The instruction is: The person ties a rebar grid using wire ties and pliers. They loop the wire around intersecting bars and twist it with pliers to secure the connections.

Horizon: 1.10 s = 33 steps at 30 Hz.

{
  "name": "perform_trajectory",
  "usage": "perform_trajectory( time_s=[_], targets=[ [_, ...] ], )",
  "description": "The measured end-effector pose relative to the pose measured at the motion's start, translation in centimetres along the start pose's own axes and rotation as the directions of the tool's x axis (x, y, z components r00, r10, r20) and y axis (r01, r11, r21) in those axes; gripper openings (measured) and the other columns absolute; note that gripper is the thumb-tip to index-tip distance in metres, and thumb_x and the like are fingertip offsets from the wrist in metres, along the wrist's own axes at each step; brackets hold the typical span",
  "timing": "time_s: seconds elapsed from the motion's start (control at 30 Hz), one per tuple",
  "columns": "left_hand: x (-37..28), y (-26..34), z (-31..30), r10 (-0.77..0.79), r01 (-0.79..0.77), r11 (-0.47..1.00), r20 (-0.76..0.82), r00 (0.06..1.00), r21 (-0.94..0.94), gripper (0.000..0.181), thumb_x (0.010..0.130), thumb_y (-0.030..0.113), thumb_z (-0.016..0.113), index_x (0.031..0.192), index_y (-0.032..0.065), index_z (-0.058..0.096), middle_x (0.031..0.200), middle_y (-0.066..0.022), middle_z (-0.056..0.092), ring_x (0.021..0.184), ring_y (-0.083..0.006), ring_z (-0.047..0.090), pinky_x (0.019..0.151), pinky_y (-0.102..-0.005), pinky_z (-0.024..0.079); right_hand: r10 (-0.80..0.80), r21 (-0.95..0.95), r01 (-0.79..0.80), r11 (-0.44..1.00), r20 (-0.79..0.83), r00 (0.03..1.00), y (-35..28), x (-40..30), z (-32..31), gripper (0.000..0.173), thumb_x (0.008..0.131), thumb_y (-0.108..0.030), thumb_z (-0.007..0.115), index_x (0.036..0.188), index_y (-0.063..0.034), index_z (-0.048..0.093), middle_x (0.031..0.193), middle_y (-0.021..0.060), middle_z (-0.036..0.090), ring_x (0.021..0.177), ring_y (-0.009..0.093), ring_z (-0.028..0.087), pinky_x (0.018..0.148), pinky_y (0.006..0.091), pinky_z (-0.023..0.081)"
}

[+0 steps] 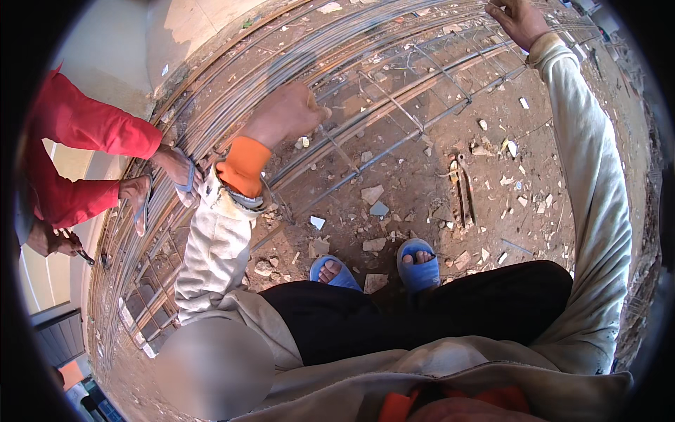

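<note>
A rebar cage, long steel bars crossed by square stirrups, lies diagonally over the ground before me. My left hand is closed at the upper corner of one steel stirrup, which emerges below the thumb; the finger undersides are hidden. Far along the cage, at the top edge of view, my right hand has its fingers curled. What may be between them is cut off or too small to tell. A pair of rusty pincers rests on the dirt, apart from both hands.
Many loose rebars run beside the cage towards a wall. At left, another person in red trousers has sandalled feet on or beside the bars; that person's hand holds a tool. Broken tile and stone chips litter the ground around my blue sandals.
</note>
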<state>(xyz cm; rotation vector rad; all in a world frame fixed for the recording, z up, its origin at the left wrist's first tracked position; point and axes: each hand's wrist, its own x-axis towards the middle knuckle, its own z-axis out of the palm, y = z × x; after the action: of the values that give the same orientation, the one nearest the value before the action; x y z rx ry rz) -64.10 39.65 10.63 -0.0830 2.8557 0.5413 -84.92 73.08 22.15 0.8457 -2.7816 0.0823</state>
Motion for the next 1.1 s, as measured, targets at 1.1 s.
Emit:
perform_trajectory(
  time_s=[1.1],
  targets=[
    [-0.3, -5.7, 8.3, -0.055, 0.09, 0.932, 0.109, 0.992, -0.35, 0.063, 0.074, 0.06, 0.07, 0.082, -0.0018, 0.069, 0.059, -0.0077, 0.057, 0.057, -0.0163, 0.053, 0.054, -0.036, 0.042, -0.172, 0.211, 0.074, 0.975, 0.494, 0.853, -4.1, -11.3, 13.7, 0.04, 0.088, -0.039, 0.051, 0.087, -0.0028, 0.07, 0.085, 0.0189, 0.068, 0.089, 0.038, 0.063, 0.085, 0.046, 0.049]
  ],
)
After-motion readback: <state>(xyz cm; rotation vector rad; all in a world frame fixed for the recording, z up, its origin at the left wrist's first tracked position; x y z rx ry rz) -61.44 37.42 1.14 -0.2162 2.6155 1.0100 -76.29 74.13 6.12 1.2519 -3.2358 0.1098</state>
